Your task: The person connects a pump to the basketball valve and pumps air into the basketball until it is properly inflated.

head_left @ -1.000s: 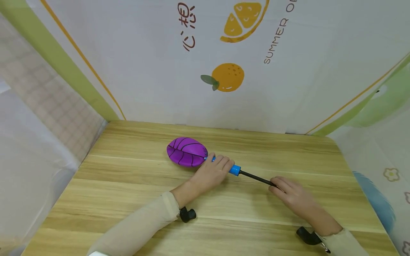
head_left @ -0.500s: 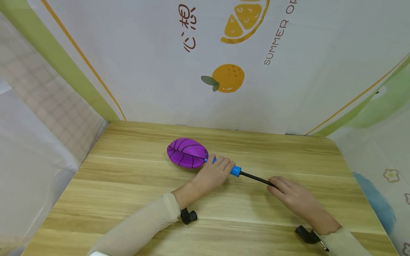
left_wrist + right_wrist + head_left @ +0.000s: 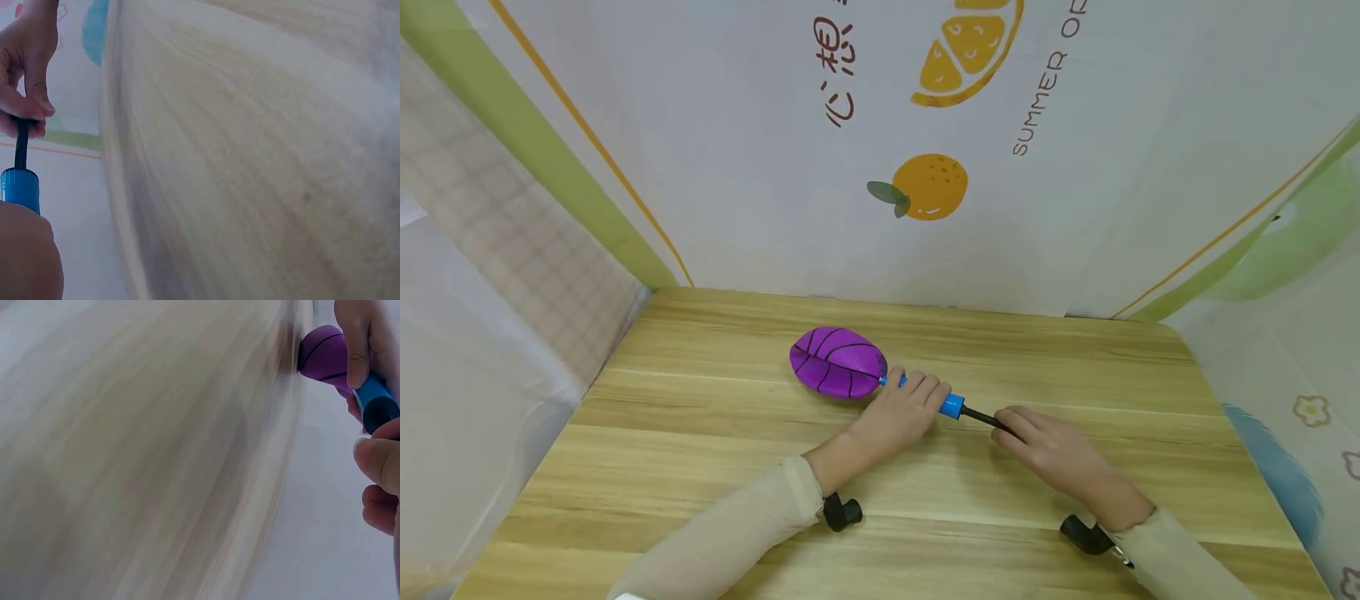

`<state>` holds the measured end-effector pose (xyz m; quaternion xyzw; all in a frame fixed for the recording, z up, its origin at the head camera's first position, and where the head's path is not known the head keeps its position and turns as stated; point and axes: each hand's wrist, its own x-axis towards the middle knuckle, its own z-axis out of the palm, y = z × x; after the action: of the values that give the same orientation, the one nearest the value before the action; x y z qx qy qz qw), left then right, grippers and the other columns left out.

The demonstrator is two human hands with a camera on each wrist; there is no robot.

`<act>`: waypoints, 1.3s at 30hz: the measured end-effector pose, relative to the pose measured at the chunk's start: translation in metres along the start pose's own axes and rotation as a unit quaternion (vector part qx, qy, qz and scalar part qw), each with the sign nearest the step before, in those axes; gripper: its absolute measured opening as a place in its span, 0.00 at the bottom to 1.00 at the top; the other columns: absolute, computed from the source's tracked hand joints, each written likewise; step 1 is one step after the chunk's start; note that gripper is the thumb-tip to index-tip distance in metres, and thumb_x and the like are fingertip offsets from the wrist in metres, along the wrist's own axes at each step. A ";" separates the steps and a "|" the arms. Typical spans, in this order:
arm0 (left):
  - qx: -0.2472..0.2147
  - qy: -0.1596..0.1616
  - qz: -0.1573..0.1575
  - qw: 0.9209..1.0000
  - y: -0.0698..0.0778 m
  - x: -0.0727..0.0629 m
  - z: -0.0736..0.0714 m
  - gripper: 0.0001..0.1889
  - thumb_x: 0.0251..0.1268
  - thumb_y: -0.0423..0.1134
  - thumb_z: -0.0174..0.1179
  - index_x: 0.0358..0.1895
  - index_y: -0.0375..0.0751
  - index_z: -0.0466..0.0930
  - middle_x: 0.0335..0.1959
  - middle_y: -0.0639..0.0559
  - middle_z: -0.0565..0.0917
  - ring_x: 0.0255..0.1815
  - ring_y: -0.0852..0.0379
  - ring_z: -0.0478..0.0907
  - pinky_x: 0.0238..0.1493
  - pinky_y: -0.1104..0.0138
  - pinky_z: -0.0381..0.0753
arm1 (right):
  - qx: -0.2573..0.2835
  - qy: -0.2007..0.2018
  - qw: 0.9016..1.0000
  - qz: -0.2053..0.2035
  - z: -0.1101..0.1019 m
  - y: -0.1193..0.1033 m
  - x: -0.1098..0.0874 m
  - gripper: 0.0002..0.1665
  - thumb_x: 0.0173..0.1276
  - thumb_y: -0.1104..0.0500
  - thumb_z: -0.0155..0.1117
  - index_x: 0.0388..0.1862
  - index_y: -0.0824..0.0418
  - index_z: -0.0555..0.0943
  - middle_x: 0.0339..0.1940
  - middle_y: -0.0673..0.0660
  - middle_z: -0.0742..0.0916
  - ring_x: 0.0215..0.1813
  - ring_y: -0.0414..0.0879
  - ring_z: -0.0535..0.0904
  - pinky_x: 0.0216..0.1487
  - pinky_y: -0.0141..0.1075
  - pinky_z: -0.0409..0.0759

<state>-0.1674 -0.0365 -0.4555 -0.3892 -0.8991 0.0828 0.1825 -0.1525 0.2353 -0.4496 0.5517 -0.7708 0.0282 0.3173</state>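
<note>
A purple, partly deflated ball (image 3: pixel 838 354) with black lines lies on the table, a deep crease folded across it. From its right end runs a hand pump with a blue barrel (image 3: pixel 952 406). My left hand (image 3: pixel 901 417) grips that barrel close to the ball, covering much of it. To the right, my right hand (image 3: pixel 1051 454) grips the far end of the pump's black rod (image 3: pixel 977 414), whose end is hidden in the fingers. A short length of rod shows between barrel and right hand, also in the left wrist view. The right wrist view shows the ball beyond both hands.
The wood-grain table (image 3: pixel 715 475) extends around both hands. Behind it hangs a white cloth (image 3: pixel 760 192) printed with oranges, and more cloth closes the left and right sides. A small black camera (image 3: pixel 842 512) sits at the left wrist, another black camera (image 3: pixel 1084 534) at the right.
My right hand has moved left toward the blue barrel, so less of the black rod shows. The left hand and the ball stay nearly where they were.
</note>
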 end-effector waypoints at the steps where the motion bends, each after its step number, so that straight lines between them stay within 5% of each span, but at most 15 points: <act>1: 0.000 0.001 0.000 1.000 0.001 0.000 0.000 0.17 0.79 0.38 0.48 0.66 0.44 0.70 0.59 0.51 0.76 0.59 0.52 0.73 0.58 0.54 0.71 | 0.001 0.000 1.000 -0.002 0.001 0.000 0.002 0.24 0.85 0.65 0.34 0.40 0.64 0.80 0.43 0.62 0.84 0.42 0.52 0.84 0.37 0.37 0.85; 15: 0.021 0.012 0.008 1.000 0.005 -0.002 0.005 0.16 0.81 0.40 0.47 0.65 0.45 0.70 0.57 0.52 0.77 0.56 0.53 0.73 0.56 0.57 0.72 | -0.002 0.002 1.000 -0.017 0.015 -0.005 0.021 0.25 0.85 0.67 0.31 0.39 0.64 0.79 0.42 0.61 0.83 0.41 0.50 0.83 0.37 0.34 0.84; 23: -0.009 0.026 0.016 1.000 0.001 -0.003 0.005 0.15 0.79 0.38 0.49 0.63 0.44 0.71 0.55 0.51 0.78 0.56 0.52 0.74 0.58 0.55 0.73 | 0.006 0.004 1.000 -0.018 0.014 -0.005 0.022 0.24 0.85 0.66 0.33 0.38 0.64 0.80 0.41 0.60 0.83 0.40 0.49 0.84 0.36 0.33 0.84; 39: 0.004 0.046 0.024 0.999 -0.005 -0.002 0.003 0.15 0.79 0.36 0.48 0.64 0.43 0.71 0.55 0.51 0.78 0.56 0.53 0.74 0.57 0.57 0.73 | 0.017 -0.004 1.000 0.006 -0.015 -0.002 -0.014 0.23 0.86 0.65 0.33 0.42 0.65 0.80 0.43 0.62 0.84 0.42 0.53 0.84 0.37 0.40 0.85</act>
<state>-0.1713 -0.0414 -0.4575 -0.4129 -0.8800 0.0727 0.2233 -0.1410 0.2523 -0.4460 0.5527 -0.7747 0.0405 0.3045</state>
